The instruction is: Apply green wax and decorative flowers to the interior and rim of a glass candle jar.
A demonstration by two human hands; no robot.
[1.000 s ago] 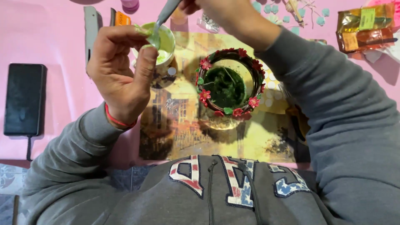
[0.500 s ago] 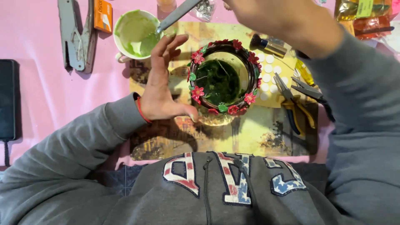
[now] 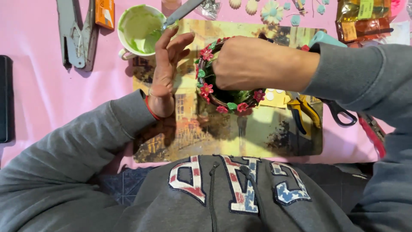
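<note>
The flower-rimmed pot (image 3: 219, 81) already wears its red blossoms (rim looks nearly full). Right hand (image 3: 253, 64) curls into it, grip hidden; left hand (image 3: 167, 68) rests spread, empty, beside it.

Left hand (image 3: 165, 73) flat, fingers spread; right hand (image 3: 251, 64) curled, knuckles up.

A white cup (image 3: 139, 26) smeared with green paste stands at the upper left corner of a picture placemat (image 3: 257, 133), with a grey handle (image 3: 183, 11) leaning out of it. Left of the cup, a grey metal punch tool (image 3: 76, 32) and an orange box (image 3: 104, 13) lie on the pink table cover (image 3: 38, 94). A dark phone (image 3: 4, 99) lies at the left edge. Yellow-handled pliers (image 3: 305, 109) and black-handled scissors (image 3: 341, 114) lie at the right, foil packets (image 3: 362, 19) at top right, and small pastel moulded flowers (image 3: 271, 11) along the top edge.
</note>
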